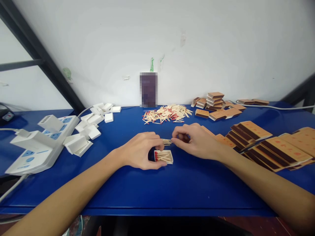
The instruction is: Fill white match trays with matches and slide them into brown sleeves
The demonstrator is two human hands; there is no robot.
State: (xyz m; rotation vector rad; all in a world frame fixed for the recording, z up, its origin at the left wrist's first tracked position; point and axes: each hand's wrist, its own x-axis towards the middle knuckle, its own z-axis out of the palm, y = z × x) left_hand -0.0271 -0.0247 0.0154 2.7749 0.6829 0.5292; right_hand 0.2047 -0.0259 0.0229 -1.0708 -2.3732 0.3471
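Note:
A small white tray (169, 161) with red-tipped matches lying in it rests on the blue table. My left hand (144, 150) curves round the tray's left side, its thumb at the near edge and its fingers beyond the far side. Just behind the tray lies a small bunch of matches (167, 142), between my two hands. My right hand (194, 139) is at the right end of that bunch, thumb and fingers pinched together; whatever is between them is too small to make out. Farther back sits a large heap of loose matches (169, 113).
White trays (93, 119) are piled at the left, beside a white power strip (49, 144) with plugs and cables. Brown matchbox sleeves (216, 105) stand at the back right, with flat stacked sleeves (275, 147) at the right. A dark pixelated panel (148, 89) stands against the wall.

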